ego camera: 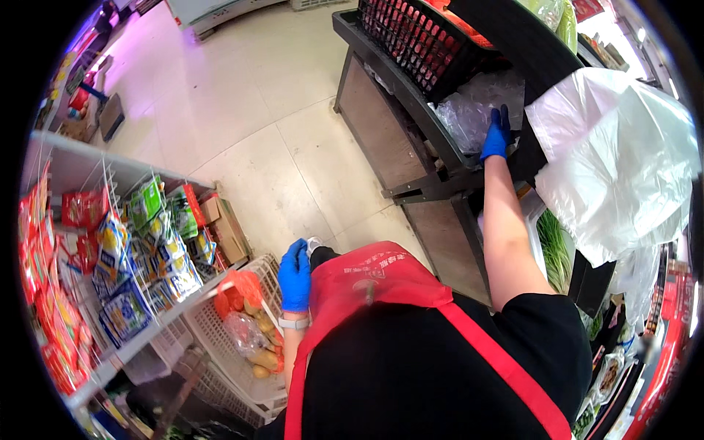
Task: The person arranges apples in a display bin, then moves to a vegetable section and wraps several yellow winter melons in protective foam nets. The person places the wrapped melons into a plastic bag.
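My right hand [497, 135], in a blue glove, reaches onto a dark display stand [440, 140]. Its fingers are extended and lie on or just over some clear plastic film [467, 113]; I cannot tell whether they grip it. Just beyond the film stands a black plastic crate [410, 44] with red contents showing through its mesh. My left hand [295, 275], also blue-gloved, hangs beside the red apron [374, 275] with its fingers loosely curled. Nothing shows in that hand, though its palm is hidden.
Translucent plastic bags [621, 159] hang to the right of my arm, above green leafy vegetables [553, 250]. At lower left, a white plastic basket [220, 341] holds potatoes [267, 360] near a rack of packaged goods [137, 242]. A cardboard box [225, 228] stands on the floor.
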A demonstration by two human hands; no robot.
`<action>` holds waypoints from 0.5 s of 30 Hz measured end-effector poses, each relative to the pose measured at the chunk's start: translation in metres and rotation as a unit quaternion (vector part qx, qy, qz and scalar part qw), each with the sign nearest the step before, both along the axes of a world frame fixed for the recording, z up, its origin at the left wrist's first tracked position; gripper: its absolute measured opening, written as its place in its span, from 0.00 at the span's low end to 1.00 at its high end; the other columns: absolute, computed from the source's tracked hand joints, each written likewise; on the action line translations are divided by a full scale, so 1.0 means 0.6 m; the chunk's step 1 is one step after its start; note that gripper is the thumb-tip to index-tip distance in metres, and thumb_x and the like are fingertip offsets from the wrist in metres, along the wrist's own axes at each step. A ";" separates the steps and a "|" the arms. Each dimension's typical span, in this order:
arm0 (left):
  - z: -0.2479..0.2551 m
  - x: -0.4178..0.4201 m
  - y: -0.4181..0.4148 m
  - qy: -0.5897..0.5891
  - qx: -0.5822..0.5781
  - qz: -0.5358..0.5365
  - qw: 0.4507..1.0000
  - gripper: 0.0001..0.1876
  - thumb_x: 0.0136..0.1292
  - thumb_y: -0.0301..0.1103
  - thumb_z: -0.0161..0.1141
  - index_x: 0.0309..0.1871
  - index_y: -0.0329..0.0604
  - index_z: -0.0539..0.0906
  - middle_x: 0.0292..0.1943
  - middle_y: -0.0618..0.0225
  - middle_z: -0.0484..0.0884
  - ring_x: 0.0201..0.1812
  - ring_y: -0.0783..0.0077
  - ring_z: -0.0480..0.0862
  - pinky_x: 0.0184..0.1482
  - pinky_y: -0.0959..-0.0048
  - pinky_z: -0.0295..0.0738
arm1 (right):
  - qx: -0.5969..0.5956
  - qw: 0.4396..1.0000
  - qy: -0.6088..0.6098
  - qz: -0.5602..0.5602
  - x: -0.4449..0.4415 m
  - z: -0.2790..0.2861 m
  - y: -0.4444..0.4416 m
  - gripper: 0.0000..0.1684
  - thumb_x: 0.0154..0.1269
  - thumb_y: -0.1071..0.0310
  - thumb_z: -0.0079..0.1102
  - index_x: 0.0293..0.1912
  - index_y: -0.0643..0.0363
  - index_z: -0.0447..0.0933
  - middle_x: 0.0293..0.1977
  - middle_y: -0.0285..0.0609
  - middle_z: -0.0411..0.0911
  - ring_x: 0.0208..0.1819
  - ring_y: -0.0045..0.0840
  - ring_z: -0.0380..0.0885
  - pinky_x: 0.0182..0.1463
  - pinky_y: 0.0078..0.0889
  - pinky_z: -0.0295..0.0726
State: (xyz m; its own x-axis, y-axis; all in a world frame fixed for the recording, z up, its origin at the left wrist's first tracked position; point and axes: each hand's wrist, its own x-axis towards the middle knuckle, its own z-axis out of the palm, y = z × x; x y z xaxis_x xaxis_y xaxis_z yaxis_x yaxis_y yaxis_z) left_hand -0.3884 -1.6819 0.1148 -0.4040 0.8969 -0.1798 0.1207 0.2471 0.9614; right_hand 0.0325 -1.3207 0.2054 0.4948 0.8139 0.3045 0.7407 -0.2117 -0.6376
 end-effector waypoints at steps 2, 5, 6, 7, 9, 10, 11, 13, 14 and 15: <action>-0.002 -0.028 0.018 -0.015 -0.031 0.017 0.999 0.14 0.67 0.29 0.51 0.54 0.33 0.76 0.48 0.56 0.81 0.48 0.70 0.81 0.51 0.72 0.74 | -0.025 1.000 0.014 -0.001 0.009 -0.007 0.034 0.29 0.67 0.48 0.47 0.64 0.46 0.66 0.59 0.43 0.71 0.59 0.39 0.69 0.63 0.30 0.62; 0.011 -0.041 0.048 0.015 -0.043 -0.007 0.999 0.14 0.67 0.29 0.52 0.54 0.35 0.77 0.47 0.57 0.81 0.47 0.69 0.82 0.49 0.72 0.75 | -0.036 0.998 -0.056 0.012 0.028 -0.020 0.072 0.25 0.66 0.49 0.48 0.60 0.47 0.71 0.55 0.42 0.75 0.55 0.37 0.73 0.59 0.31 0.67; 0.017 -0.037 0.062 0.054 -0.035 -0.021 0.998 0.14 0.67 0.30 0.53 0.54 0.36 0.77 0.47 0.57 0.82 0.46 0.68 0.82 0.48 0.72 0.76 | -0.031 0.995 -0.094 0.016 0.033 -0.023 0.085 0.24 0.66 0.51 0.49 0.58 0.48 0.74 0.54 0.42 0.76 0.54 0.36 0.75 0.58 0.31 0.69; 0.027 -0.031 0.076 0.085 -0.024 -0.055 0.995 0.14 0.67 0.30 0.53 0.54 0.37 0.77 0.46 0.57 0.82 0.46 0.67 0.82 0.47 0.72 0.76 | -0.023 0.992 -0.100 0.068 0.123 -0.070 0.102 0.23 0.65 0.52 0.51 0.56 0.49 0.75 0.53 0.42 0.76 0.53 0.37 0.75 0.56 0.32 0.70; 0.031 -0.022 0.091 0.155 0.014 -0.073 0.985 0.14 0.65 0.32 0.55 0.52 0.40 0.78 0.42 0.57 0.82 0.43 0.62 0.83 0.43 0.70 0.77 | -0.048 0.991 -0.077 0.094 0.116 -0.102 0.115 0.22 0.61 0.57 0.56 0.54 0.51 0.77 0.53 0.47 0.76 0.51 0.39 0.76 0.54 0.34 0.73; 0.039 -0.014 0.102 0.161 -0.006 -0.095 0.982 0.14 0.65 0.31 0.55 0.52 0.40 0.78 0.42 0.57 0.82 0.43 0.63 0.83 0.44 0.70 0.77 | -0.027 0.989 -0.084 0.118 0.067 -0.093 0.105 0.22 0.60 0.58 0.57 0.53 0.51 0.77 0.52 0.48 0.76 0.51 0.40 0.76 0.54 0.35 0.73; 0.050 -0.003 0.117 0.165 -0.023 -0.119 0.979 0.14 0.65 0.31 0.55 0.52 0.40 0.78 0.42 0.57 0.82 0.43 0.63 0.83 0.45 0.70 0.76 | -0.004 0.986 -0.093 0.138 0.019 -0.070 0.087 0.21 0.59 0.59 0.58 0.53 0.51 0.78 0.51 0.49 0.76 0.51 0.41 0.76 0.54 0.36 0.73; 0.063 0.025 0.149 0.156 -0.006 -0.157 0.975 0.12 0.64 0.33 0.56 0.50 0.44 0.79 0.37 0.57 0.82 0.38 0.59 0.82 0.40 0.66 0.76 | 0.030 0.973 -0.145 0.178 -0.012 -0.050 0.047 0.21 0.58 0.61 0.59 0.52 0.52 0.78 0.49 0.50 0.77 0.51 0.41 0.75 0.55 0.37 0.72; 0.061 0.038 0.161 0.166 0.006 -0.170 0.971 0.13 0.63 0.33 0.56 0.50 0.44 0.79 0.36 0.57 0.82 0.37 0.59 0.82 0.40 0.66 0.76 | 0.039 0.961 -0.182 0.203 -0.015 -0.048 0.031 0.21 0.58 0.62 0.59 0.52 0.53 0.77 0.49 0.50 0.77 0.51 0.41 0.75 0.56 0.37 0.72; 0.057 0.050 0.172 0.177 0.018 -0.182 0.967 0.13 0.63 0.33 0.56 0.50 0.44 0.79 0.36 0.57 0.82 0.37 0.59 0.82 0.40 0.66 0.76 | 0.049 0.948 -0.216 0.229 -0.020 -0.047 0.017 0.21 0.58 0.64 0.59 0.52 0.54 0.77 0.48 0.51 0.77 0.51 0.41 0.75 0.56 0.37 0.72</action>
State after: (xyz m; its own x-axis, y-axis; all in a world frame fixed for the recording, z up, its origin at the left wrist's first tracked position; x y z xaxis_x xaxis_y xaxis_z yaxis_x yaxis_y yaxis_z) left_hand -0.3583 -1.5788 0.1487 -0.0908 0.9944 -0.0539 0.5164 0.0933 0.8512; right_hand 0.0205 -1.3103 0.1771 -0.0917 0.8707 0.4832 0.9370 0.2397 -0.2541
